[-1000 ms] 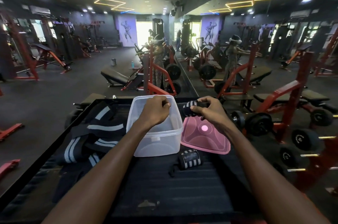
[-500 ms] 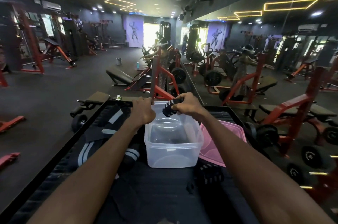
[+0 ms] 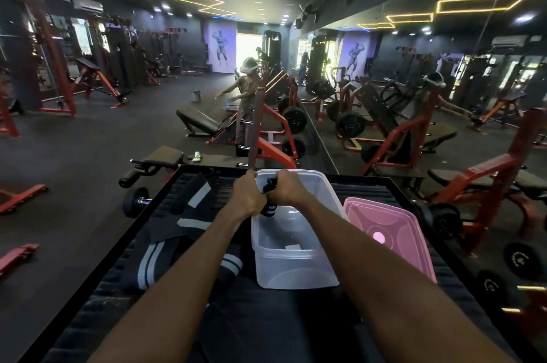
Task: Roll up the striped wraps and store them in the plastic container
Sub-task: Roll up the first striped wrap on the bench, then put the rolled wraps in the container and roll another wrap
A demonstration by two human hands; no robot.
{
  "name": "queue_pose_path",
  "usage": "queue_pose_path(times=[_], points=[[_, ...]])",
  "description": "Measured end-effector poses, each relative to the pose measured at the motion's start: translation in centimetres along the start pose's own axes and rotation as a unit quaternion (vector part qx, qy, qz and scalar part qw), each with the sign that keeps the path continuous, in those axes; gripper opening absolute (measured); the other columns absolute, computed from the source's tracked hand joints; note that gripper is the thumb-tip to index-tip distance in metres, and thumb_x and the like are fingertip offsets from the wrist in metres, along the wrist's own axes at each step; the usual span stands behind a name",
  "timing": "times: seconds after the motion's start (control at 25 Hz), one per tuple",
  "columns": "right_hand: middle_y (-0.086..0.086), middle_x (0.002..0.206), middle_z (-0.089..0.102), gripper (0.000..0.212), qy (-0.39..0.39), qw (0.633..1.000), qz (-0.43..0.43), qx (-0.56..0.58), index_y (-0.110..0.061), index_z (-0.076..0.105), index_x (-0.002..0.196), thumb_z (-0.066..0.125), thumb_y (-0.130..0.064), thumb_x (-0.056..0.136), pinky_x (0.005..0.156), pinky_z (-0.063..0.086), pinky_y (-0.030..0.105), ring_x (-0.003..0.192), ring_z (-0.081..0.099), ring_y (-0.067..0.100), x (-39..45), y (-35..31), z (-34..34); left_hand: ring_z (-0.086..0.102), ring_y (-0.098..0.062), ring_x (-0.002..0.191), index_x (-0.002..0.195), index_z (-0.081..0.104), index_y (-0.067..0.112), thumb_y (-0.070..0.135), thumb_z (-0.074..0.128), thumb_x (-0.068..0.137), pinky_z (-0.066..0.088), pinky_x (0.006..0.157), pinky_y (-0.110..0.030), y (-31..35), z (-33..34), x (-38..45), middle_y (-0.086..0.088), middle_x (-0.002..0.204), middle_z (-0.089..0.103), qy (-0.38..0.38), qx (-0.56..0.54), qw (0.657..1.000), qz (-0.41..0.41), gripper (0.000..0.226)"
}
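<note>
Moved in closer since half a second ago, both hands now bunched together right over the far-left corner of the clear plastic container (image 3: 296, 244), with the rolled striped wrap (image 3: 268, 208) pulled in between them and sitting lower than before. Black ribbed table (image 3: 296, 327) with a raised dark rim, pretty much filling the bottom of the view. Pink lid (image 3: 387, 232) lying flat just beside the container on the right, touching or nearly so. Loose pile of unrolled striped wraps (image 3: 183, 232) spread out on the left side of the table, dark with pale stripes. Dim gym all around: black floor, red-framed benches (image 3: 485, 179) and weight machines, a dumbbell (image 3: 136, 201) off the table's left edge, yellow outline lights on the ceiling, big mirror wall on the right. Another person (image 3: 247, 102) with arms stretched out standing further back near a bench. Left hand (image 3: 248, 198) curled and gripping the wrap from the left, knuckles up. Right hand (image 3: 285, 189) curled over the top, pinching the same roll. Roll held above the container's open top, not yet inside; can't tell exactly how the fingertips sit, too tucked in.
</note>
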State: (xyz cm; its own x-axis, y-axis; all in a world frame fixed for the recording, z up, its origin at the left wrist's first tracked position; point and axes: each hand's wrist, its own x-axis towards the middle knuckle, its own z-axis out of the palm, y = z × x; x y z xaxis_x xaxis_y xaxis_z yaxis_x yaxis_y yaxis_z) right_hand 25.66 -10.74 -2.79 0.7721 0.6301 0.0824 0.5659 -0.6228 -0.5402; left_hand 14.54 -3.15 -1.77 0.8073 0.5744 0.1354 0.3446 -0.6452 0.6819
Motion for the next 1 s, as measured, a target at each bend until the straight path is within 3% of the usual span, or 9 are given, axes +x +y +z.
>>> queue_pose_path(times=[0.2, 0.44, 0.56, 0.68, 0.84, 0.92, 1.0], points=[[0.020, 0.113, 0.066, 0.036, -0.004, 0.999, 0.000, -0.048, -0.006, 0.064, 0.109, 0.072, -0.027, 0.080, 0.083, 0.049, 0.036, 0.106, 0.062, 0.035, 0.4, -0.6, 1.2, 0.059, -0.034, 0.116, 0.131, 0.051, 0.004, 0.008, 0.065, 0.084, 0.048, 0.093, -0.035, 0.0, 0.0, 0.0, -0.018, 0.126, 0.063, -0.006, -0.016, 1.000, -0.010, 0.049], [0.013, 0.113, 0.062, 0.042, -0.011, 0.998, -0.019, -0.061, -0.008, 0.056, 0.113, 0.074, -0.024, 0.079, 0.082, 0.049, 0.037, 0.107, 0.059, 0.030, -0.4, -0.2, -0.2, 0.058, -0.034, 0.117, 0.129, 0.050, 0.002, 0.009, 0.062, 0.087, 0.045, 0.088, -0.032, 0.1, -0.2, -0.1, -0.018, 0.126, 0.062, -0.019, 0.012, 1.000, 0.002, 0.045], [0.017, 0.113, 0.063, 0.030, 0.028, 0.996, -0.045, -0.065, -0.002, 0.063, 0.106, 0.071, -0.020, 0.083, 0.089, 0.053, 0.043, 0.102, 0.061, 0.031, -1.9, -0.1, -3.0, 0.053, -0.037, 0.123, 0.130, 0.049, 0.003, 0.016, 0.060, 0.089, 0.044, 0.097, -0.039, 0.4, -0.6, -0.1, -0.020, 0.133, 0.056, -0.018, 0.087, 0.996, 0.028, 0.044], [0.016, 0.092, 0.073, 0.010, 0.060, 0.995, -0.057, -0.063, -0.002, 0.073, 0.087, 0.066, -0.009, 0.085, 0.076, 0.060, 0.040, 0.078, 0.071, 0.024, -3.8, 0.9, -6.5, 0.041, -0.040, 0.132, 0.131, 0.051, 0.011, 0.021, 0.055, 0.092, 0.037, 0.107, -0.051, 2.0, -0.6, -0.8, -0.017, 0.138, 0.046, 0.018, 0.142, 0.989, 0.031, 0.041], [0.010, 0.077, 0.073, 0.011, 0.084, 0.994, -0.020, -0.061, -0.006, 0.076, 0.085, 0.064, -0.008, 0.083, 0.062, 0.061, 0.034, 0.063, 0.070, 0.018, -7.7, 3.5, -10.7, 0.051, -0.037, 0.123, 0.119, 0.064, 0.013, 0.015, 0.053, 0.091, 0.042, 0.100, -0.054, 5.9, -0.1, -3.0, -0.013, 0.127, 0.058, 0.055, 0.165, 0.974, 0.144, 0.030], [0.010, 0.075, 0.074, 0.012, 0.086, 0.994, 0.010, -0.067, -0.006, 0.077, 0.083, 0.067, -0.012, 0.080, 0.060, 0.060, 0.034, 0.062, 0.070, 0.020, -9.7, 5.1, -12.1, 0.060, -0.035, 0.110, 0.110, 0.069, 0.011, 0.014, 0.053, 0.090, 0.047, 0.093, -0.050, 7.7, 0.7, -4.5, -0.013, 0.116, 0.067, 0.047, 0.175, 0.960, 0.215, 0.025], [0.011, 0.071, 0.073, 0.012, 0.066, 0.994, 0.060, -0.057, -0.004, 0.074, 0.084, 0.064, -0.009, 0.081, 0.047, 0.053, 0.028, 0.055, 0.068, 0.020, -11.7, 6.7, -12.9, 0.063, -0.032, 0.102, 0.106, 0.070, 0.011, 0.015, 0.056, 0.091, 0.047, 0.089, -0.048, 9.1, 1.9, -6.1, -0.012, 0.110, 0.070, 0.030, 0.193, 0.941, 0.278, 0.021]])
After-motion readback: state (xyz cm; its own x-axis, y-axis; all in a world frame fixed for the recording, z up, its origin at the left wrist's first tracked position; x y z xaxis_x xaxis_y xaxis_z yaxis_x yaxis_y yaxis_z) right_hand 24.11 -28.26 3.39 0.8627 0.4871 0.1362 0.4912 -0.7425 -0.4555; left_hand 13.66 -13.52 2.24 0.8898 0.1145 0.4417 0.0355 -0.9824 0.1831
